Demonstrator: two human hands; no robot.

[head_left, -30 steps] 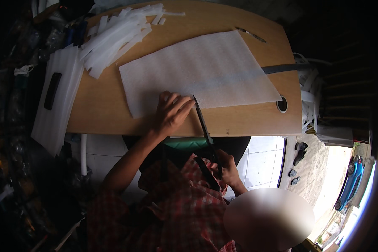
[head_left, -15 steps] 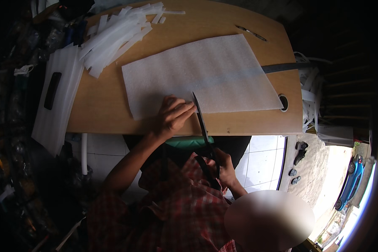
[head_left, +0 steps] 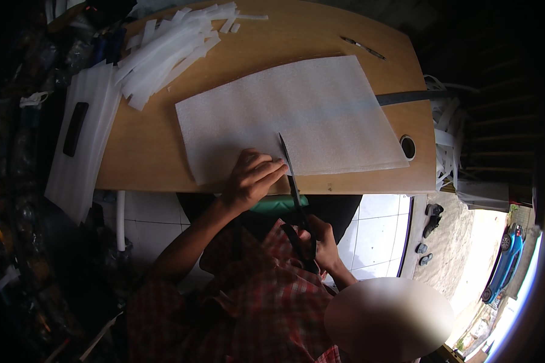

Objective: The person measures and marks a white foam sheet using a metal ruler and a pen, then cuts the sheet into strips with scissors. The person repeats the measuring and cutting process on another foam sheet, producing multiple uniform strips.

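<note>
A large white foam sheet (head_left: 309, 112) lies flat on the wooden table (head_left: 151, 151). My left hand (head_left: 251, 178) presses on the sheet's near edge, fingers spread toward the cut line. My right hand (head_left: 324, 242) is below the table edge, closed around the dark handles of long scissors (head_left: 290, 175). The blades reach up over the near edge into the sheet, just right of my left fingertips.
A heap of cut white foam strips (head_left: 166, 48) lies at the far left of the table. A white foam bag with a handle slot (head_left: 79, 142) hangs off the left edge. A pen (head_left: 363, 47), a dark flat strip (head_left: 406, 97) and a cable hole (head_left: 407, 147) are on the right.
The scissor blades have pushed slightly farther into the sheet. My left hand has slid a little toward the near edge, staying beside the blades.
</note>
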